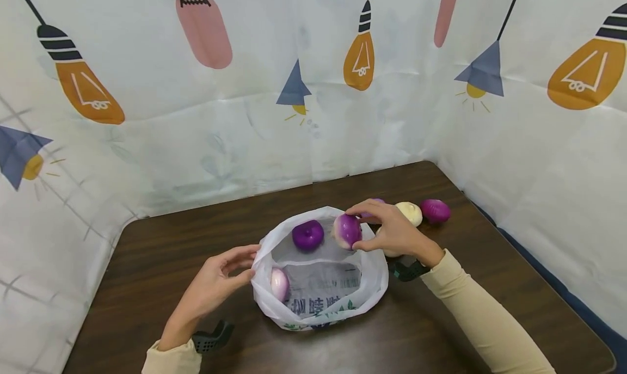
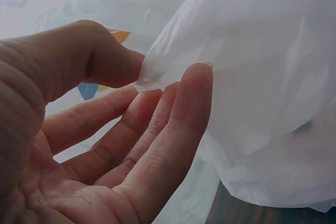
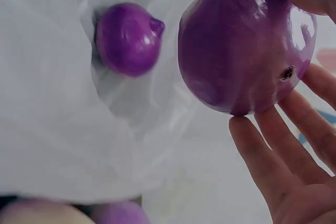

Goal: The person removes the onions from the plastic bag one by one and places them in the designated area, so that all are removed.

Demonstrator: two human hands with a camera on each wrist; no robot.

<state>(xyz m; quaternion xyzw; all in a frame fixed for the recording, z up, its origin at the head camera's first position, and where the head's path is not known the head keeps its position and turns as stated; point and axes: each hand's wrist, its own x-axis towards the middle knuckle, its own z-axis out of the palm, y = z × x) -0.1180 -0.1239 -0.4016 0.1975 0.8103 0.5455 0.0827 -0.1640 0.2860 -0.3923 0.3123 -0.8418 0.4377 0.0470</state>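
A white plastic bag stands with its mouth open on the table. At its left rim, my left hand pinches the plastic between thumb and fingers, seen close up in the left wrist view. My right hand grips a purple-and-white onion by its sides, over the back right part of the bag's mouth. In the right wrist view that onion shows a small dark spot. Inside the bag lie a deep purple onion at the back and a pale pinkish onion at the left.
Right of the bag lie a white onion and a purple onion; other onions are partly hidden behind and under my right hand. The dark wooden table meets a patterned white curtain at the back.
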